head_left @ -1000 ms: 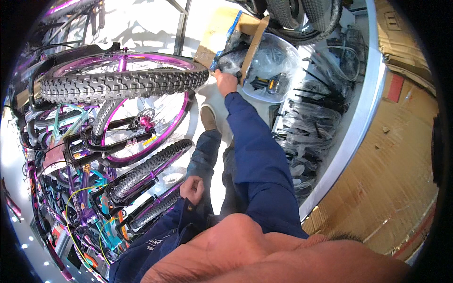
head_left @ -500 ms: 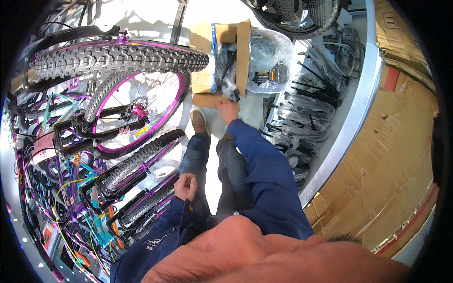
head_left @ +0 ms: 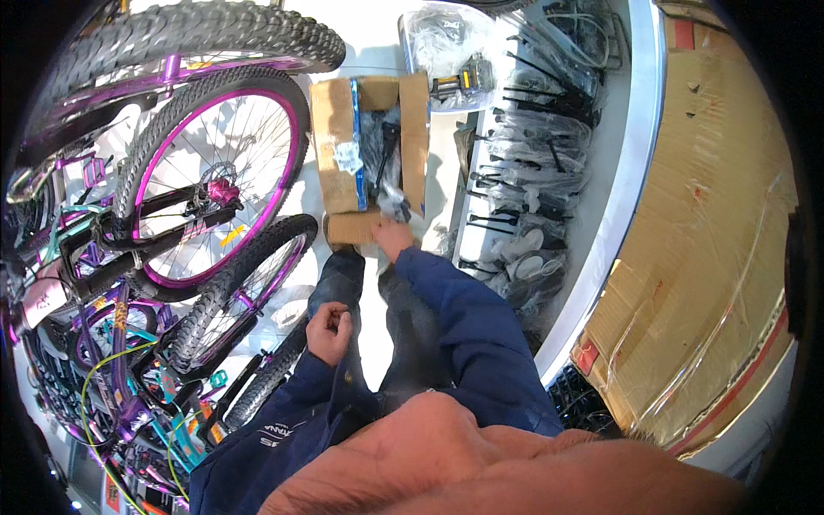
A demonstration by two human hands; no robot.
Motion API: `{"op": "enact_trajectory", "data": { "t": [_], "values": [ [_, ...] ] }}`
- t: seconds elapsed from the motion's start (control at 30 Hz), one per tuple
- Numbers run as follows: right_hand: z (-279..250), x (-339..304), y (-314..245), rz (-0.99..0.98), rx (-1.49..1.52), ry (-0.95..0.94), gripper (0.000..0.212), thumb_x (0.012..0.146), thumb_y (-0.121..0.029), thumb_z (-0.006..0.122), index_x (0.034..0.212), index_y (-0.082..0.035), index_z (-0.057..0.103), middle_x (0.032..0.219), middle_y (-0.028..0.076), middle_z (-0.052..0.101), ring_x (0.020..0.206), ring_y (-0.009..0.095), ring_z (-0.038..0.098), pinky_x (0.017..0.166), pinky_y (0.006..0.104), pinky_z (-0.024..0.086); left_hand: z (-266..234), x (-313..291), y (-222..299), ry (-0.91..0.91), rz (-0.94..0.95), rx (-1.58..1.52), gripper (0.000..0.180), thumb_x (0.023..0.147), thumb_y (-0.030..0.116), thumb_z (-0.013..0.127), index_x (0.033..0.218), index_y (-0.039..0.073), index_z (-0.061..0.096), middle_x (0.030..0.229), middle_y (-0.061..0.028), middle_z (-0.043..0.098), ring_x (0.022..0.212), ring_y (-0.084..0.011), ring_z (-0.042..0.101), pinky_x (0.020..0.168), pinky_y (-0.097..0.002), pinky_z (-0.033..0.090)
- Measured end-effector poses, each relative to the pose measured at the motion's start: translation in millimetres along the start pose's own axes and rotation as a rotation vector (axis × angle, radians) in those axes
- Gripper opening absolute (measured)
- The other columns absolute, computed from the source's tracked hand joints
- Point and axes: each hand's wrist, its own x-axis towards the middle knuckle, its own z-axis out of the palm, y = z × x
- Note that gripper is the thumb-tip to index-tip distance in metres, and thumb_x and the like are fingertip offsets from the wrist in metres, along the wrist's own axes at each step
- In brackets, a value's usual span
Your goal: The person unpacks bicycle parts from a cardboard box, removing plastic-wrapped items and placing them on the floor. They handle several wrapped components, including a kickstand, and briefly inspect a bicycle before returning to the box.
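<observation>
My right hand (head_left: 392,238) grips the near flap (head_left: 354,228) of an open cardboard box (head_left: 415,142) on the floor in front of my feet. Inside the box lie black parts in clear plastic wrap (head_left: 386,150), and some of the wrap bulges over the edge next to my right hand. The flap partly covers my shoes. My left hand (head_left: 329,333) hovers in front of my left thigh with its fingers curled in, and nothing shows in it.
Bicycles with purple rims and knobby tyres (head_left: 296,129) crowd the left side. A clear plastic bin (head_left: 412,64) with wrapped parts and pedals stands beyond the box. Several plastic-wrapped black parts (head_left: 532,172) line the right, beside a white ledge (head_left: 631,172) and large cardboard cartons (head_left: 704,215).
The box has slid toward me, away from the plastic bin, with my right hand still on its flap. My view has shifted forward along the bicycles. My left hand stays curled.
</observation>
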Motion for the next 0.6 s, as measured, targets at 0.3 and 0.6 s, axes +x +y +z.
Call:
{"op": "enact_trajectory", "data": {
  "t": [0.3,0.6],
  "values": [
    [-31.4,-17.2,30.1,0.058,0.353,0.083,0.048,0.076,-0.023,0.079,0.116,-0.002,0.061,0.110,0.023,0.065,0.100,0.041,0.065,0.086,0.0476,0.053,1.4,44.9,1.1,-0.196,-0.070,-0.172,0.020,0.098,0.011,0.062,0.113,-0.001,0.060,0.087,-0.0052,0.066,0.068,-0.0105,0.062,0.060,-0.0276,0.051],
    [-78.7,24.0,71.8,0.417,0.287,0.465,0.060,0.078,-0.025,0.080,0.127,-0.003,0.053,0.117,0.022,0.062,0.099,0.041,0.066,0.081,0.0474,0.054,33.3,254.5,-28.7,-0.312,0.567,0.801,0.039,0.087,0.024,0.072,0.120,0.005,0.065,0.112,-0.0182,0.067,0.100,-0.0367,0.067,0.088,-0.0439,0.054]
  ]
}}
